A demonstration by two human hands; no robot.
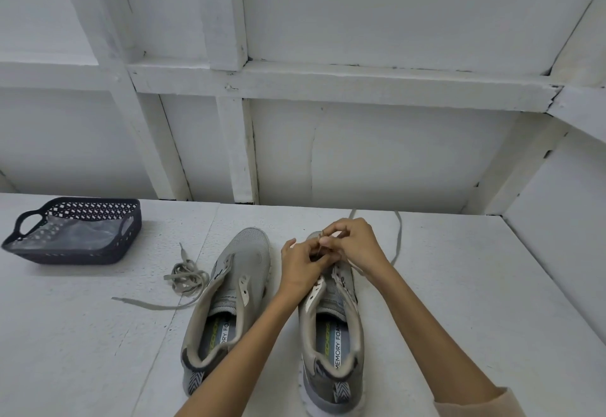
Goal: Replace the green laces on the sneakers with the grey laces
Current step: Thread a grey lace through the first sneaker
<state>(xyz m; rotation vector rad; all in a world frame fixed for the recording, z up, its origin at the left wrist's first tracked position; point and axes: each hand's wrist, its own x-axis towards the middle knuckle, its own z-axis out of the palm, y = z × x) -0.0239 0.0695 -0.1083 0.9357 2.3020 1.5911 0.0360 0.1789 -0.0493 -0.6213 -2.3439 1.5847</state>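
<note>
- Heels nearest the camera, both sneakers lie flat on the table, side by side and close but apart, long axes running away from the viewer, toes toward the wall.
- Right sneaker: its eyelet flaps are spread open and the lower eyelets bare; printing shows on the insole.
- Both hands meet over its front eyelets, just behind the toe.
- Right hand — fingertips drawn together, pinching the lace above the shoe.
- Left hand — fingers curled, pinching the same lace low by the eyelets; the exact contact is hidden by the fingers.
- From the hands the lace runs up to the table's far edge, then loops down the right side of the shoe; it looks grey.
- Left sneaker has no lace, its tongue exposed and its toe angled slightly right.
- Loose lace lies bunched just left of that shoe, one end trailing left across the table, another pointing away; it looks grey-green.
- Basket, dark and perforated, sits well to the left by the far edge, with a clear bag inside.
- Beige sleeve shows on the right arm at the bottom edge.
</note>
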